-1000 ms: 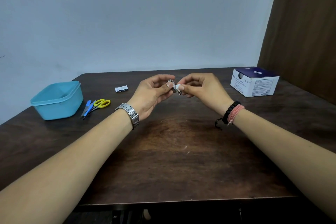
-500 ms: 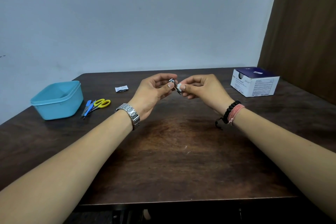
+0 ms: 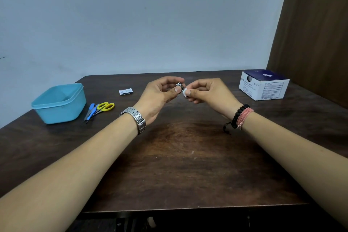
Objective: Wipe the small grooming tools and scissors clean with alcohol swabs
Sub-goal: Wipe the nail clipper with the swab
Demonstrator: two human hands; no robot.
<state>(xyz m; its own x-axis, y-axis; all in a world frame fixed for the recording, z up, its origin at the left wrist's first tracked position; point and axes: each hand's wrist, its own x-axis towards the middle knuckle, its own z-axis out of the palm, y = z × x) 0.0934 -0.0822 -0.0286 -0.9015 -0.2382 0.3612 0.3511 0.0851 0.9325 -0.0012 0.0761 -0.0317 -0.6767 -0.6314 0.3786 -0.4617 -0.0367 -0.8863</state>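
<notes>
My left hand (image 3: 160, 96) pinches a small metal nail clipper (image 3: 179, 85) above the middle of the dark wooden table (image 3: 178, 165). My right hand (image 3: 209, 92) holds a folded white alcohol swab (image 3: 184, 92) pressed against the clipper's lower end. Yellow-handled scissors (image 3: 105, 107) and a blue-handled tool (image 3: 90, 110) lie together on the table at the left, next to the tub.
A light blue plastic tub (image 3: 58, 103) stands open at the left. A torn swab wrapper (image 3: 125, 91) lies behind the scissors. A white and navy box of swabs (image 3: 263, 86) sits at the back right. A brown curtain hangs on the right.
The swab in my right hand has slid slightly down along the clipper, and my left hand has turned the clipper a little. Nothing on the table has moved.
</notes>
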